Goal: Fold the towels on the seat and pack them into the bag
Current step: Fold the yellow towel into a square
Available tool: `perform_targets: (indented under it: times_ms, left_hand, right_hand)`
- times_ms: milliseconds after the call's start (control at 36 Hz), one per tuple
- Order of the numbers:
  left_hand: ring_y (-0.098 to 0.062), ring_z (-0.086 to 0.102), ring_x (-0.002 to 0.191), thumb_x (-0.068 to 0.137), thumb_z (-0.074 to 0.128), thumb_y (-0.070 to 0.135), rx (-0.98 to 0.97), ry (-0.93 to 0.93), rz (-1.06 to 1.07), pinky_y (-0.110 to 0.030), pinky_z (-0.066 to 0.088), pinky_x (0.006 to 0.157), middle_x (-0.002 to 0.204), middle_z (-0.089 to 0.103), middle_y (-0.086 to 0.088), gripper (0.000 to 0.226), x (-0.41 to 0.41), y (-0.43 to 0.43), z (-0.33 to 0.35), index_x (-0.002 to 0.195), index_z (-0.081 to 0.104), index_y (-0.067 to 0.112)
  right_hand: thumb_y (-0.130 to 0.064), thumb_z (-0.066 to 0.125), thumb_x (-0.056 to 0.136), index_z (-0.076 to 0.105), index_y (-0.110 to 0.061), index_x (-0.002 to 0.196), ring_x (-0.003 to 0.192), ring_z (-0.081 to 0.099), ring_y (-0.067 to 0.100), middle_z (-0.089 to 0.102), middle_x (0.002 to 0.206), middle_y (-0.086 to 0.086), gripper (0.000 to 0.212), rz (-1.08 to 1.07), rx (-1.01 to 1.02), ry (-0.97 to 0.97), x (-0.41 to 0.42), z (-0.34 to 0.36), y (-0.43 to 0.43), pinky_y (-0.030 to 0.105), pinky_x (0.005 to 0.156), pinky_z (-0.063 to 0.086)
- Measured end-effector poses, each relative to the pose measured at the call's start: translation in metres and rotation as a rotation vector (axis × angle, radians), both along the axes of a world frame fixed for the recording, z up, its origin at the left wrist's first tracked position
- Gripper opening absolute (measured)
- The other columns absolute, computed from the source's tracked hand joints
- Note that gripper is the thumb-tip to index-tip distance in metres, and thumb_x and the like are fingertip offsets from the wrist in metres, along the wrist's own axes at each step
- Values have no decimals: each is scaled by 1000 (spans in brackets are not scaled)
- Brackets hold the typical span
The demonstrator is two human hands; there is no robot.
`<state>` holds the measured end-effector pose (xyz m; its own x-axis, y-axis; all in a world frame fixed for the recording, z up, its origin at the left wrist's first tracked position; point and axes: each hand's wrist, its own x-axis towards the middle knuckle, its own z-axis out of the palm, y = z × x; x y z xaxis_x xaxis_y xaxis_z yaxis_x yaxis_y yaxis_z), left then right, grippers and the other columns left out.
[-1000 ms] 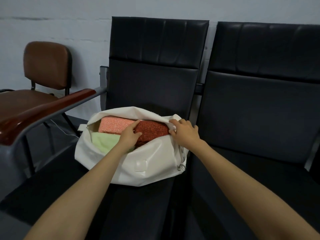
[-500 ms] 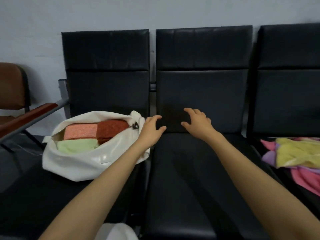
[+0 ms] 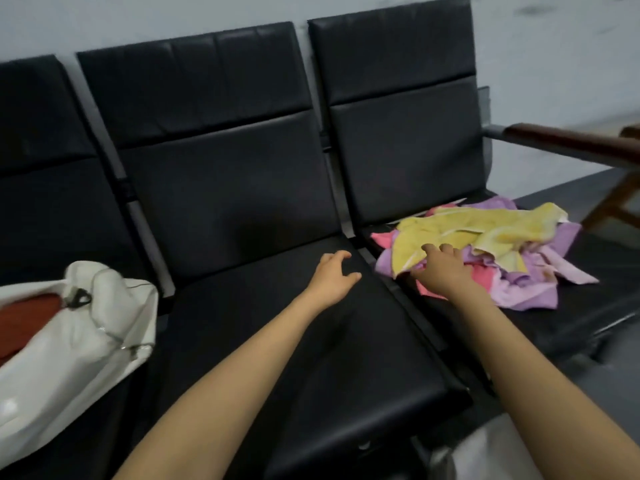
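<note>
Head view: the loose towel pile (image 3: 502,268) lies on the right-hand seat (image 3: 606,306) of the row, and the right grip (image 3: 441,275) is at its near left edge, fingers bent over the corner of the yellow towel (image 3: 485,230). Motion blur prevents confirming whether those fingers have pinched cloth or only rest on it. The left grip (image 3: 332,277) hovers over the middle seat (image 3: 311,358), just beside the pile, with fingers loosely curved and apart, holding nothing. The right grip is therefore the nearer one, and the pile extends from it to the right and away. The yellow towel is uppermost; its long axis runs from the near left corner toward the far right, over a purple towel (image 3: 533,292) and a pink towel (image 3: 481,277). The layers overlap, so lifting the yellow one will probably drag the cloth beneath. The white bag (image 3: 69,341) stands on the left-hand seat, well apart from the pile, mouth open, with a red towel (image 3: 24,320) showing inside. The middle seat lies between bag and pile and looks suited to folding. A wooden armrest (image 3: 571,143) bounds the far right side and is not in the path.
</note>
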<state>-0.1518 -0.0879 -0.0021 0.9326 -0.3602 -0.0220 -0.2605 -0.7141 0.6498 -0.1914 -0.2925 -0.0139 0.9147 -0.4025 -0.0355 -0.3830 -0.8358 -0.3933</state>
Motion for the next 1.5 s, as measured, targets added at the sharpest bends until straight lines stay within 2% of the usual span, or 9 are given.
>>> perform_targets:
  times_ms: [222, 444, 611, 722, 806, 1083, 1139, 1333, 1500]
  left_hand:
    - [-29, 42, 130, 93, 59, 27, 93, 19, -104, -27, 34, 99, 140, 44, -16, 53, 28, -96, -25, 140, 43, 10]
    - [-39, 44, 125, 92, 60, 37, 210, -109, -143, -41, 40, 99, 137, 49, -20, 54, 67, -157, -66, 136, 47, 9]
    - [-34, 60, 94, 92, 55, 24, 189, -295, -58, -32, 38, 67, 93, 67, -14, 19, 84, -166, -78, 89, 68, 11]
    - [-16, 58, 87, 94, 52, 14, -89, -333, -79, -29, 38, 69, 91, 68, -6, 14, 83, -164, -68, 90, 65, 9]
    - [6, 50, 74, 96, 49, 7, -302, -233, -233, -12, 37, 67, 87, 63, 3, 12, 69, -149, -48, 96, 61, 9]
    - [0, 55, 84, 96, 51, 15, -416, -21, -508, -15, 42, 77, 89, 61, 12, 12, 32, -65, 4, 101, 61, 11]
    - [0, 55, 82, 97, 50, 18, -392, 14, -496, -15, 42, 75, 84, 63, 14, 13, 24, -45, 8, 99, 63, 20]
    - [-5, 57, 89, 101, 46, 24, -315, -7, -256, -25, 43, 80, 94, 64, 9, 19, 2, 34, 11, 101, 64, 30]
    - [-9, 58, 89, 100, 47, 17, -424, -52, 63, -29, 42, 82, 90, 66, 9, 22, -19, 132, 15, 95, 66, 27]
  right_hand:
    - [-32, 43, 98, 22, -19, 150, 146, 5, 37, 4, 159, 22, 58, -18, 51, 38, 8, -31, -61, 48, 117, 13]
    - [-41, 26, 102, 13, -25, 153, 148, 6, 27, 8, 161, 0, 55, -37, 105, 153, 20, -74, -76, 61, 114, 7]
    - [-31, 30, 101, 26, -20, 151, 147, 9, 29, 15, 160, 2, 51, -70, 75, 203, 28, -74, -78, 71, 107, -2]
    - [-25, 41, 95, 31, -14, 144, 134, 33, 37, 37, 145, 16, 51, -178, 72, -60, 30, -51, -81, 61, 109, 22]
    - [-13, 43, 93, 17, -24, 152, 117, 45, 39, 44, 133, 19, 66, -201, 105, -318, 32, -42, -85, 48, 95, 41]
    - [-25, 49, 93, 33, -25, 146, 119, 48, 40, 46, 134, 18, 55, -27, 135, -304, 34, -39, -76, 48, 96, 42]
    - [-25, 51, 93, 22, -29, 151, 117, 50, 39, 47, 132, 16, 65, 53, 147, -281, 33, -34, -63, 46, 94, 43]
    - [-17, 51, 89, 61, -11, 112, 100, 60, 35, 63, 107, 15, 25, 149, -99, -323, 37, -21, -13, 38, 77, 44]
    - [-9, 50, 93, 62, -11, 111, 99, 58, 20, 64, 108, 5, 22, 472, 318, -508, 22, 6, 78, 34, 85, 46]
